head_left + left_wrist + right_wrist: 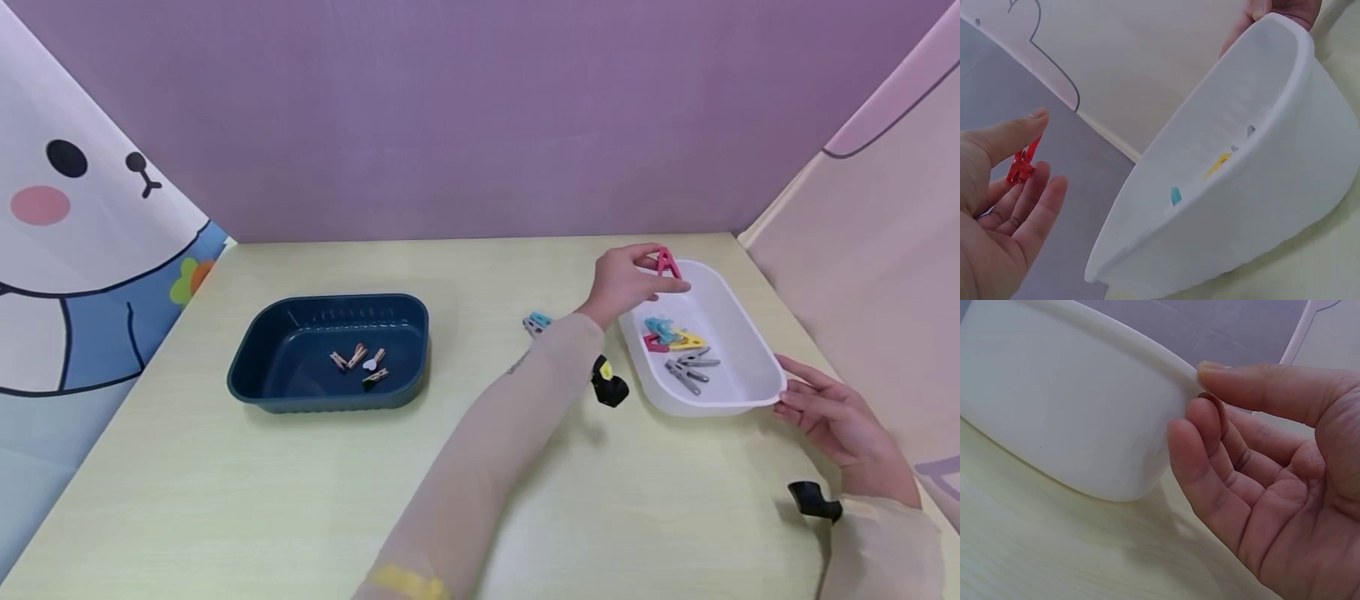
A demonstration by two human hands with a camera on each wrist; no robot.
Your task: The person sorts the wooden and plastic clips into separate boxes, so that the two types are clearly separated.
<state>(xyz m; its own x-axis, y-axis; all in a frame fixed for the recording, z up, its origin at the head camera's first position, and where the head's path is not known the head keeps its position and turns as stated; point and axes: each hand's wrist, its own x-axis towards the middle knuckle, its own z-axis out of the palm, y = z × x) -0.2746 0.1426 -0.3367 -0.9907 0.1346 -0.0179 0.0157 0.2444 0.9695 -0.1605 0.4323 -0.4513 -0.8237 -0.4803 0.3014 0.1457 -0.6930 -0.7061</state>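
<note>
My left hand (pixel 628 282) pinches a red clothespin (pixel 667 263) between thumb and fingers, above the far left side of a white plastic basin (pixel 750 354). The same red clothespin shows in the left wrist view (pixel 1021 167). Inside the basin lie a teal clothespin (pixel 659 328), a yellow one (pixel 687 340), another red one (pixel 655 343) and several grey ones (pixel 684 377). At the basin's near right corner, my right hand (pixel 843 421) grips the rim, thumb on top and fingers beneath, as the right wrist view shows (pixel 1272 462).
Grey and blue clothespins (pixel 536 323) lie on the table (pixel 187 500), partly hidden by my left forearm. A dark blue basin (pixel 262 358) stands at left with several small wooden clothespins (pixel 357 356) inside. A purple panel (pixel 480 125) rises behind the table.
</note>
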